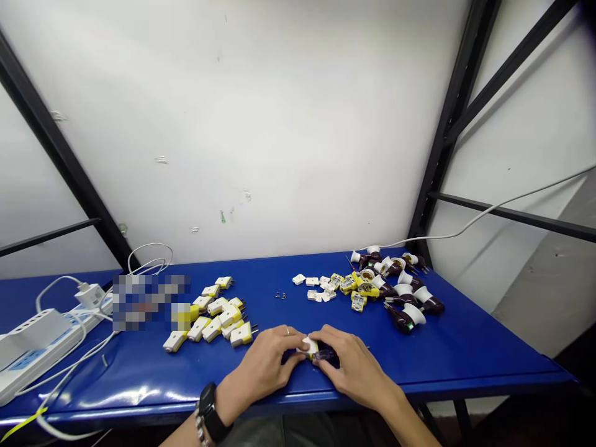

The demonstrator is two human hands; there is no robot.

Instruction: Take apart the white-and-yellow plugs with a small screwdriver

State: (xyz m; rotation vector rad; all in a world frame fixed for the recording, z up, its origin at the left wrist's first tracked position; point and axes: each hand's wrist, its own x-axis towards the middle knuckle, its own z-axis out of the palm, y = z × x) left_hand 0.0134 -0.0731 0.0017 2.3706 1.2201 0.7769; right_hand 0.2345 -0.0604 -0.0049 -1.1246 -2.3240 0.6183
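Note:
My left hand point(274, 357) is closed on a white and yellow power plug point(307, 345) near the table's front edge, fingers on top and thumb below. From the other side, my right hand point(349, 366) meets the plug with its fingertips. Between the right thumb and forefinger lies a dark purple, shiny handle point(328, 356), probably a screwdriver's; a thin tip shows past the knuckles. Fingers cover much of both things. Beyond the hands lie a few tiny screws point(281, 295), several loose white plug covers point(314, 296) and several yellow plug halves with metal parts point(358, 302).
Several white and yellow plugs point(213, 329) are heaped at left. Dark purple and white lamp holders point(410, 316) pile up at right. A white power strip point(28, 375) with cables sits far left, beside a blurred patch. Black frame posts point(433, 161) and a white wall bound the blue table point(447, 366).

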